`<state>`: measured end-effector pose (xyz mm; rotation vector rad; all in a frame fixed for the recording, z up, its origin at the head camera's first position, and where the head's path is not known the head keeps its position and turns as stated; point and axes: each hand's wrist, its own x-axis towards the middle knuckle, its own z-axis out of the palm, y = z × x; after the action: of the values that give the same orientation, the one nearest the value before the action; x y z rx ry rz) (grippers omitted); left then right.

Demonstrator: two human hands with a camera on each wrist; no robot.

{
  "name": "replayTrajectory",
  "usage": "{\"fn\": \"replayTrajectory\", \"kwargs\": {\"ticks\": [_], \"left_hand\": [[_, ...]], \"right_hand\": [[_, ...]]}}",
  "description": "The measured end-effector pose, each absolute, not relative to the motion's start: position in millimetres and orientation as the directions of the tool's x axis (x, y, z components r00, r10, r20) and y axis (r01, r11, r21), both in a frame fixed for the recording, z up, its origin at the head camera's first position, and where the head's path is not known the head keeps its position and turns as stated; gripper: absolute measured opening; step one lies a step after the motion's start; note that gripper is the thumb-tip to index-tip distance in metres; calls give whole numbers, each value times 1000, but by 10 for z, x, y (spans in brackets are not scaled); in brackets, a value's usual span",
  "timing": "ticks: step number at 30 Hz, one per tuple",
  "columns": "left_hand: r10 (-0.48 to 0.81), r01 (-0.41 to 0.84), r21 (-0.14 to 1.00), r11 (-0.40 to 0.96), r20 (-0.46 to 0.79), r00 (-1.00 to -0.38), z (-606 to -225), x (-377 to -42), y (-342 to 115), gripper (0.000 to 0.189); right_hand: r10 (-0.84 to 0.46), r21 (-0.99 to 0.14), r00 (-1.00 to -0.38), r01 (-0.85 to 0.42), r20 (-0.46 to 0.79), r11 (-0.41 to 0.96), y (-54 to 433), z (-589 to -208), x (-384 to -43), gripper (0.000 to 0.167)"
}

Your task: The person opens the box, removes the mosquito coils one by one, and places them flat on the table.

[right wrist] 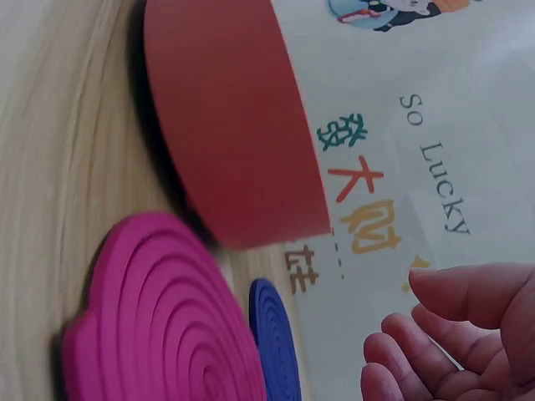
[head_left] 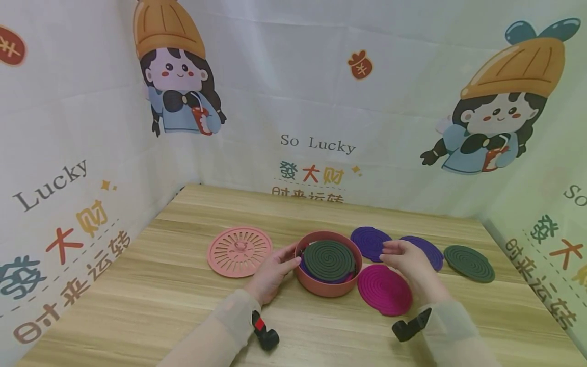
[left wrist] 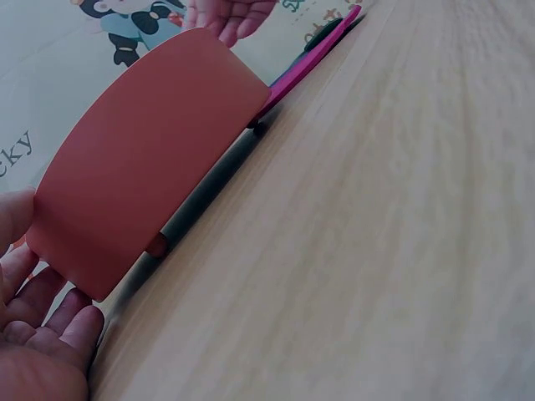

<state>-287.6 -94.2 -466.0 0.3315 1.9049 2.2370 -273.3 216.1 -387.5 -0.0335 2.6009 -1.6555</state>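
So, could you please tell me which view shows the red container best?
The head view, which looks into the container and shows the green coil inside; both wrist views show mainly its outer wall, cropped in the right one.

Round container (head_left: pixel 326 290): looks smooth, matt, plastic or coated metal. Slotted lid (head_left: pixel 240 256): appears matt. Magenta coil (head_left: pixel 385 290): matt, ridged. Worktop (head_left: pixel 151 285): shows wood grain. Backdrop (head_left: pixel 284 76): creased cloth.

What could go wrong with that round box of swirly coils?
The left hand holds the round box at one side, so a tug might tip it and slide out the green coil inside. The magenta coil lies close beside the box, so moving the box could bump it.
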Motion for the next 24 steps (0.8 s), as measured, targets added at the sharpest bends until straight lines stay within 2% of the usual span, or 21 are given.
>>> {"fn": "replayTrajectory", "kwargs": {"ticks": [14, 24], "left_hand": [[270, 20, 988, -150, 60, -961, -4661, -2876, -922, 50], [270, 8, 989, -150, 49, -962, -4653, -2871, -923, 50]], "right_hand": [[-93, -964, -996, -12, -13, 267, 1686, -3843, -2926, 46], [-60, -944, -997, 25, -48, 330, 1409, -3847, -2998, 47]]}}
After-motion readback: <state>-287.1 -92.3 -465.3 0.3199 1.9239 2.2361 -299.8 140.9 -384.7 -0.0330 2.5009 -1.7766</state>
